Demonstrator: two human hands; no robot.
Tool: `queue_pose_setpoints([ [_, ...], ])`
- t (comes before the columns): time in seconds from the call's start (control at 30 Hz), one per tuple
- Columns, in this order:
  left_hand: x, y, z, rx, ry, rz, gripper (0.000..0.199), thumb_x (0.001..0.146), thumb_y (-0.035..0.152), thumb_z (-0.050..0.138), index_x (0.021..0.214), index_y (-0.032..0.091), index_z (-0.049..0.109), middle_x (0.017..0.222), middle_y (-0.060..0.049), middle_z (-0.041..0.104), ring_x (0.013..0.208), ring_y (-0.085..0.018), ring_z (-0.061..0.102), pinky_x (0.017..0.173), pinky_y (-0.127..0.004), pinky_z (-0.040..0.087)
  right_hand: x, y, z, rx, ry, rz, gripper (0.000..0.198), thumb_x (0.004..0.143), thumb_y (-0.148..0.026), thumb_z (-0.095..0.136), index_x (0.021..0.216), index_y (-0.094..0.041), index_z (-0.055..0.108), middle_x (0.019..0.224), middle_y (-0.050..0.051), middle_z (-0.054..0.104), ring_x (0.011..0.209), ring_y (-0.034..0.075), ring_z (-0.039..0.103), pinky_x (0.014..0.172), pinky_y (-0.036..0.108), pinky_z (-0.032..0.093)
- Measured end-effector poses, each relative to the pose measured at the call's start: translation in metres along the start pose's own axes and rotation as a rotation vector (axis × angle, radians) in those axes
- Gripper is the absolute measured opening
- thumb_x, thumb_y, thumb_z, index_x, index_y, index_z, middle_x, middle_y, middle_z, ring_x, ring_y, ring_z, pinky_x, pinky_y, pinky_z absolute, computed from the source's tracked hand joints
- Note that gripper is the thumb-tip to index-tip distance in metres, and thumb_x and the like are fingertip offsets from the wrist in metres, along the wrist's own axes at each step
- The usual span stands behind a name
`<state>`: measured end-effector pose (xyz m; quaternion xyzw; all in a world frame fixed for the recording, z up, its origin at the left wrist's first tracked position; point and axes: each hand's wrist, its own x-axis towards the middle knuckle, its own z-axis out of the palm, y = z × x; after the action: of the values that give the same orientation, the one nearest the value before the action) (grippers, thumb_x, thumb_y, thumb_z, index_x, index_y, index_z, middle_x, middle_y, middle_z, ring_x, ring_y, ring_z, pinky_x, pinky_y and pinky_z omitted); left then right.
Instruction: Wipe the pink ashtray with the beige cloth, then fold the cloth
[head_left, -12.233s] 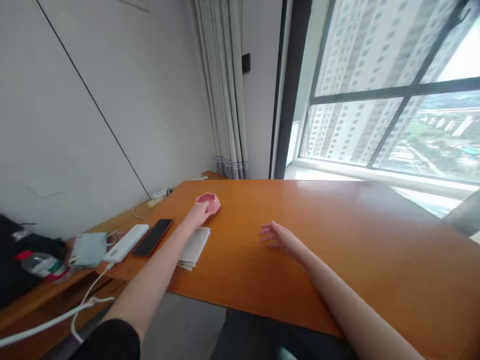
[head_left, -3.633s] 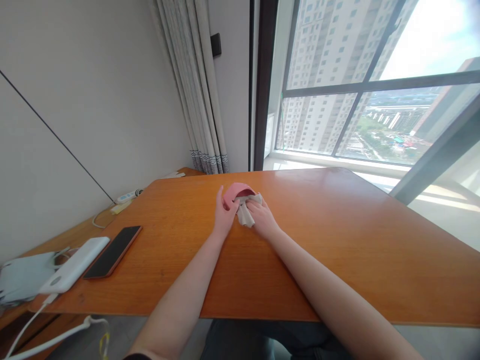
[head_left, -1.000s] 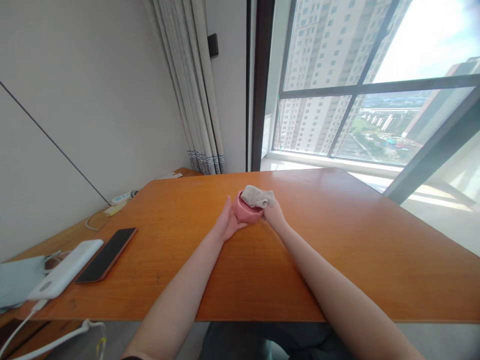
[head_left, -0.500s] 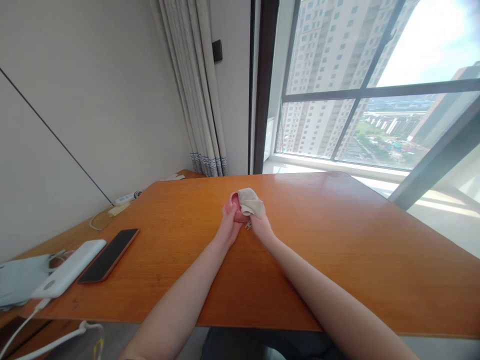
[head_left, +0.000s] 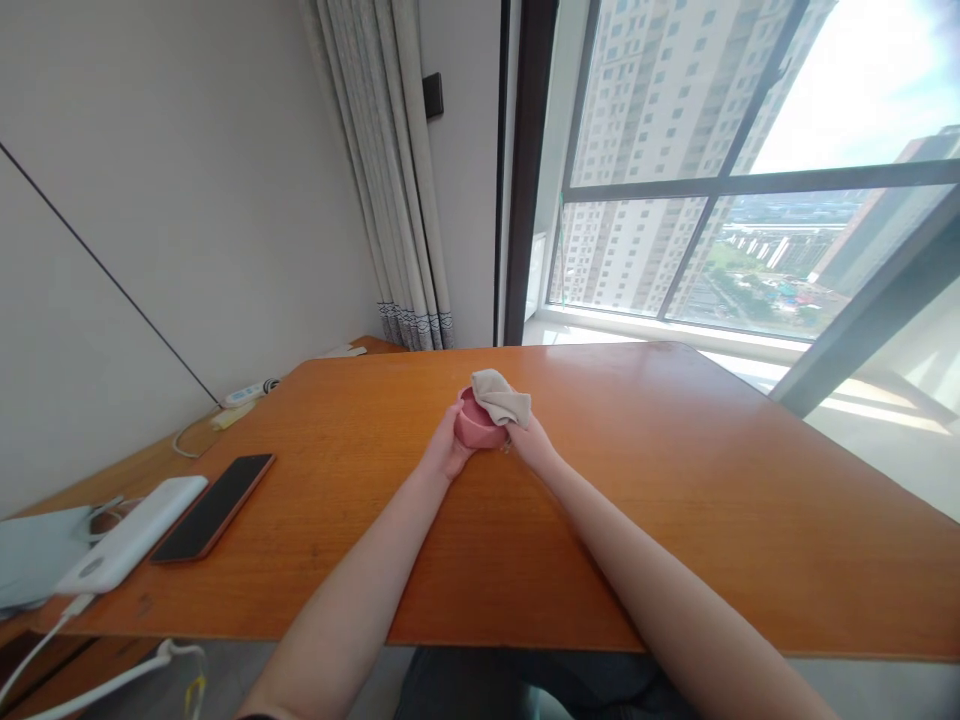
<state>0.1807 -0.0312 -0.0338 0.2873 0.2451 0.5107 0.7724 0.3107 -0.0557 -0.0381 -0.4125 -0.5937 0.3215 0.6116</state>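
A small pink bowl-like container (head_left: 480,432) is held over the middle of the wooden table (head_left: 360,520). My left hand (head_left: 448,447) grips its left side, thumb near the rim. My right hand (head_left: 529,440) is closed on a light beige cloth (head_left: 501,398), which drapes over the right part of the container's opening. A thin pale string or tag, too small to make out, dangles below the right fingers. The cloth hides most of the right fingertips and part of the container's inside.
At the left lie a dark-screened phone (head_left: 216,508), a white power bank (head_left: 133,535) with a cable, and a pale flat pouch or paper (head_left: 41,550). A power strip (head_left: 246,395) rests by the wall. A large window (head_left: 690,250) stands beyond the table.
The pink container has turned in my left hand, so more of its outer side shows. The cloth has shifted slightly and spread further over the right of the opening.
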Motion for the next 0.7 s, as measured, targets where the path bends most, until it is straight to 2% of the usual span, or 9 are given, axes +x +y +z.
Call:
queue_pose_setpoints([
  [0.13, -0.001, -0.002, 0.005, -0.024, -0.012, 0.234, 0.043, 0.081, 0.033, 0.061, 0.121, 0.021, 0.051, 0.128, -0.008, 0.055, 0.118, -0.020, 0.051, 0.098, -0.034, 0.043, -0.015, 0.006, 0.025, 0.009, 0.123, 0.006, 0.058, 0.076, -0.039, 0.059, 0.131, -0.025, 0.045, 0.146, 0.004, 0.030, 0.133, 0.025, 0.031, 0.109, 0.039, 0.029],
  [0.2, -0.003, -0.007, 0.007, -0.015, -0.027, 0.263, 0.049, 0.078, 0.030, 0.065, 0.123, 0.024, 0.047, 0.132, -0.008, 0.051, 0.119, -0.020, 0.050, 0.099, -0.034, 0.043, -0.016, 0.010, 0.026, 0.023, 0.178, 0.020, 0.065, 0.076, -0.040, 0.060, 0.135, -0.024, 0.038, 0.147, 0.006, 0.027, 0.133, 0.025, 0.031, 0.110, 0.040, 0.028],
  [0.27, -0.005, -0.011, 0.007, 0.001, -0.030, 0.209, 0.057, 0.074, 0.024, 0.069, 0.125, 0.026, 0.042, 0.134, -0.008, 0.049, 0.118, -0.019, 0.051, 0.098, -0.037, 0.043, -0.010, 0.012, 0.016, 0.078, 0.178, 0.044, 0.062, 0.076, -0.040, 0.060, 0.133, -0.023, 0.041, 0.142, 0.007, 0.038, 0.128, 0.025, 0.039, 0.108, 0.042, 0.032],
  [0.33, -0.006, -0.014, 0.007, 0.032, -0.029, 0.111, 0.063, 0.072, 0.021, 0.071, 0.126, 0.028, 0.040, 0.135, -0.008, 0.048, 0.116, -0.019, 0.053, 0.098, -0.039, 0.044, -0.002, 0.013, -0.001, 0.144, 0.161, 0.097, 0.048, 0.077, -0.040, 0.057, 0.121, -0.023, 0.054, 0.130, 0.006, 0.052, 0.121, 0.025, 0.047, 0.103, 0.042, 0.037],
  [0.4, -0.007, -0.012, 0.006, 0.078, -0.054, -0.016, 0.057, 0.075, 0.030, 0.069, 0.125, 0.026, 0.042, 0.133, -0.009, 0.049, 0.114, -0.021, 0.054, 0.096, -0.039, 0.045, 0.007, 0.016, -0.018, 0.169, 0.174, 0.178, 0.035, 0.076, -0.039, 0.055, 0.106, -0.023, 0.063, 0.118, 0.004, 0.062, 0.114, 0.025, 0.053, 0.099, 0.042, 0.041],
  [0.5, -0.010, -0.003, 0.005, 0.153, -0.178, -0.231, 0.052, 0.080, 0.050, 0.055, 0.122, 0.020, 0.051, 0.131, -0.012, 0.052, 0.116, -0.025, 0.053, 0.092, -0.039, 0.048, 0.013, 0.020, -0.037, 0.168, 0.175, 0.311, 0.027, 0.070, -0.034, 0.058, 0.091, -0.022, 0.068, 0.103, 0.001, 0.069, 0.106, 0.027, 0.058, 0.093, 0.040, 0.045],
  [0.57, -0.011, 0.001, 0.004, 0.208, -0.195, -0.333, 0.052, 0.080, 0.051, 0.054, 0.120, 0.018, 0.054, 0.130, -0.013, 0.053, 0.116, -0.027, 0.053, 0.089, -0.041, 0.049, 0.014, 0.022, -0.042, 0.178, 0.114, 0.390, 0.027, 0.066, -0.032, 0.059, 0.088, -0.021, 0.068, 0.098, 0.001, 0.070, 0.102, 0.027, 0.060, 0.089, 0.039, 0.048],
  [0.63, -0.010, 0.002, 0.003, 0.235, -0.128, -0.350, 0.049, 0.079, 0.048, 0.057, 0.118, 0.018, 0.056, 0.129, -0.013, 0.054, 0.114, -0.029, 0.054, 0.086, -0.043, 0.051, 0.013, 0.020, -0.043, 0.153, 0.059, 0.416, 0.029, 0.066, -0.035, 0.060, 0.090, -0.021, 0.068, 0.100, 0.002, 0.070, 0.103, 0.027, 0.060, 0.088, 0.039, 0.048],
  [0.7, -0.007, 0.000, 0.002, 0.214, -0.063, -0.295, 0.048, 0.078, 0.046, 0.059, 0.117, 0.018, 0.055, 0.128, -0.013, 0.054, 0.114, -0.028, 0.054, 0.085, -0.043, 0.051, 0.012, 0.016, -0.039, 0.103, 0.030, 0.363, 0.033, 0.070, -0.041, 0.059, 0.096, -0.022, 0.067, 0.107, 0.003, 0.068, 0.108, 0.027, 0.057, 0.093, 0.040, 0.045],
])
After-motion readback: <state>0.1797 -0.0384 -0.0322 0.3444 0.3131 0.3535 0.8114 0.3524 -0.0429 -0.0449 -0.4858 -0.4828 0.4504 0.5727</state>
